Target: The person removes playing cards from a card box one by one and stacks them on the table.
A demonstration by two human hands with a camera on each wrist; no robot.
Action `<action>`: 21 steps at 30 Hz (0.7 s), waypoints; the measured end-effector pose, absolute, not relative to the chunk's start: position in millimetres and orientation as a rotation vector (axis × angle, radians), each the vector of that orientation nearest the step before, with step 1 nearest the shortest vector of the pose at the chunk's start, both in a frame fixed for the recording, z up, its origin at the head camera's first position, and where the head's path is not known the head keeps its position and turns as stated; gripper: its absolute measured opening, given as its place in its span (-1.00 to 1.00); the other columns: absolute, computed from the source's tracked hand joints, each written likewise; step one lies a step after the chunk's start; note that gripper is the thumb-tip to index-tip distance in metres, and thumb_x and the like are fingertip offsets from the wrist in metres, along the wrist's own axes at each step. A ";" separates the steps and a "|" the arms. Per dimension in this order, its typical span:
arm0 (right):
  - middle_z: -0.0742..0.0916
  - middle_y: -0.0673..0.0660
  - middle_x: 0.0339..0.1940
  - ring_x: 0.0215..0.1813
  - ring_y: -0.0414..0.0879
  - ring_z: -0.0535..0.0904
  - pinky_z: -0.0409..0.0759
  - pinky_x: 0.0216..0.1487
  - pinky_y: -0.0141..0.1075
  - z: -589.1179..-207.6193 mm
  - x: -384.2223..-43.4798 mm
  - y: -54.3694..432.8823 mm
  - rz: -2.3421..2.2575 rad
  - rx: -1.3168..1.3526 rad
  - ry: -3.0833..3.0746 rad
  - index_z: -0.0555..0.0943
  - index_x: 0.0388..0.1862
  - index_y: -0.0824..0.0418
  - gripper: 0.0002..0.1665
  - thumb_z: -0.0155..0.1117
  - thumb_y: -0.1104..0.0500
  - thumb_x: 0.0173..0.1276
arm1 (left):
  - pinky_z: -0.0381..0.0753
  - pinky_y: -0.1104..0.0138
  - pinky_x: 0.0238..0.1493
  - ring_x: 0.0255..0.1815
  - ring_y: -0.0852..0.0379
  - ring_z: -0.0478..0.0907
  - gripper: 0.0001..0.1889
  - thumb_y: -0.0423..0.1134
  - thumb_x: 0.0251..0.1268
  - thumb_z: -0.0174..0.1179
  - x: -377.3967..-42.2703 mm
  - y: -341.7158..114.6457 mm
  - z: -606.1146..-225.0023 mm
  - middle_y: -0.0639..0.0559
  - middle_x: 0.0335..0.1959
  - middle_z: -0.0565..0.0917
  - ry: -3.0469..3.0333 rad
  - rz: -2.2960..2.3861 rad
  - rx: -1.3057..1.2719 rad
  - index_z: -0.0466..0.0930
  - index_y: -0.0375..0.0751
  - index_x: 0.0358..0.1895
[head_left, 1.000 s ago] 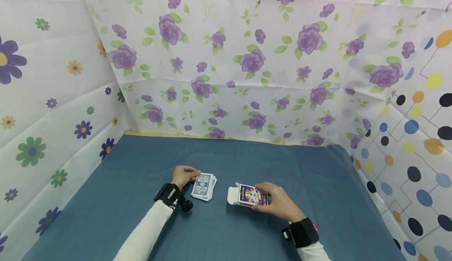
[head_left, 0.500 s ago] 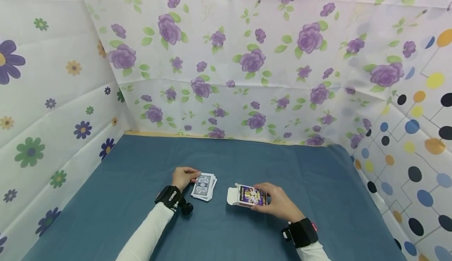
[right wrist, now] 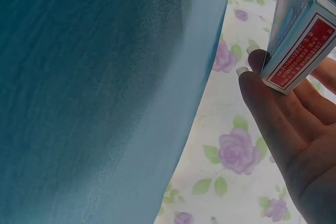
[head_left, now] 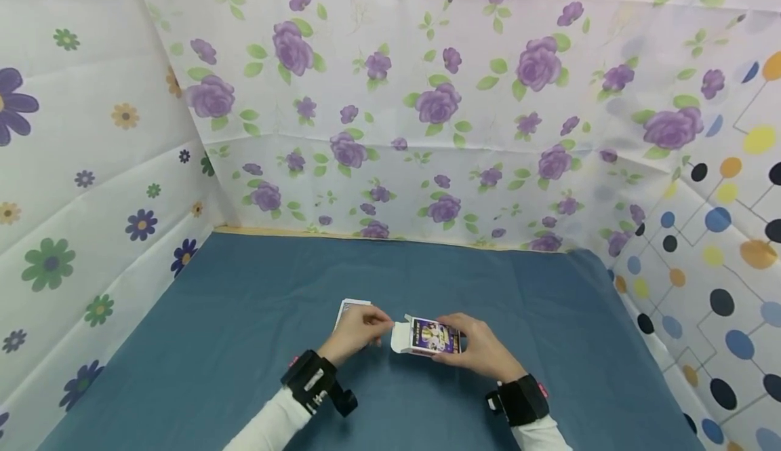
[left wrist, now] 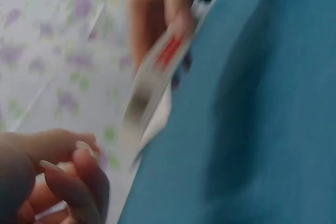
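Note:
My right hand grips a playing card box with a purple printed face, holding it between thumb and fingers above the cloth. The box's white end flap stands open and points left. In the right wrist view a red panel with white lettering shows on the side of the card box. My left hand has its fingertips right at that flap in the head view. Seen from the left wrist, its thumb and fingertips curl together with nothing between them. A stack of playing cards lies behind the left hand, mostly hidden.
A dark blue cloth covers the table, with a pale yellow edge along the back. Patterned sheets hang around it: purple roses behind, daisies at left, coloured dots at right. Black camera straps circle both wrists.
My left hand has left the upper left corner of the card stack and moved right to the box's flap, now covering most of the stack. The right hand and box stay almost still.

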State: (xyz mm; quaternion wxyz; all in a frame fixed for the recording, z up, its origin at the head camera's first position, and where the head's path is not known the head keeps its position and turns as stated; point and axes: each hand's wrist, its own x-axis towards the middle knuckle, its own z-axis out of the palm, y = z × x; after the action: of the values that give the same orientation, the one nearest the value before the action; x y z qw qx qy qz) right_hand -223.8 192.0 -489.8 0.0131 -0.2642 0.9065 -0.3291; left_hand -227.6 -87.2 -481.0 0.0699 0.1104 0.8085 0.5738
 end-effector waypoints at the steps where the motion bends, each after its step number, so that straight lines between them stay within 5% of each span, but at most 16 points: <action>1: 0.64 0.09 0.15 0.09 -0.05 0.60 0.59 0.01 -0.09 -489.0 -224.0 191.7 -1.024 -0.831 2.824 0.53 0.26 0.15 -0.16 0.43 -0.29 0.09 | 0.50 0.29 -0.54 -0.57 0.04 0.57 -0.84 -0.26 0.29 0.26 -223.8 -80.8 -480.3 -0.22 -0.50 0.67 2.421 1.711 0.360 0.70 -0.30 -0.24; 9: 0.64 0.09 0.15 0.10 -0.04 0.60 0.60 0.03 -0.10 -483.9 -223.1 190.9 -1.020 -0.855 2.813 0.52 0.27 0.16 -0.17 0.44 -0.25 0.10 | 0.45 0.35 -0.61 -0.64 -0.07 0.57 -0.88 -0.29 0.26 0.26 -214.0 -56.2 -485.9 0.05 -0.69 0.60 2.414 1.682 0.336 0.68 -0.29 -0.35; 21: 0.64 0.06 0.16 0.14 -0.04 0.59 0.59 0.06 -0.10 -483.6 -222.6 188.7 -1.050 -0.870 2.805 0.53 0.25 0.11 -0.20 0.45 -0.24 0.09 | 0.29 0.40 -0.62 -0.72 0.23 0.41 -0.79 -0.25 0.26 0.26 -214.9 -52.3 -484.5 0.12 -0.77 0.49 2.357 1.659 0.264 0.64 -0.33 -0.47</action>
State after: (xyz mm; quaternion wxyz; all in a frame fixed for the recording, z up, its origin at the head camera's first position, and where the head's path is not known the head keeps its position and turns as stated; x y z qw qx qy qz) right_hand -222.6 188.7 -483.6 0.0115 -0.2791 0.8993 -0.3365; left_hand -214.9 -52.3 -484.5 0.1234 0.0906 0.8081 0.5689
